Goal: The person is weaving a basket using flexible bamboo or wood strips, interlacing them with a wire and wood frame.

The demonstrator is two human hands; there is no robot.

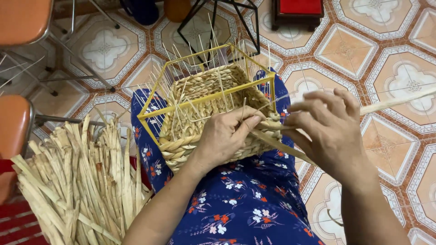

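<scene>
Left hand: the left hand lay on the near side of the woven basket, fingers curled closed, its fingertips pinching the braided weave at the basket's right corner.
Right hand: the right hand was closed around a flat pale straw strand, gripping it just beside the left fingertips (the two hands nearly touching there).
Strand: it ran from the right hand outward to the right edge of the view, tilted slightly upward; a second flat strip slanted down below the hands across the lap.
Basket: half-woven, of twisted pale straw, it rested tilted on the person's lap, held inside a yellow wire frame.
Spokes: thin pale upright stakes stuck up from the weave on all sides, some leaning outward.
Lap: blue cloth with small flowers covered the knees under the basket.
Straw bundle: a thick heap of dried strips lay to the person's left, well apart from both hands.
Surroundings: patterned floor tiles lay beneath, an orange chair seat stood at upper left, and a black wire stand stood beyond the basket.
</scene>
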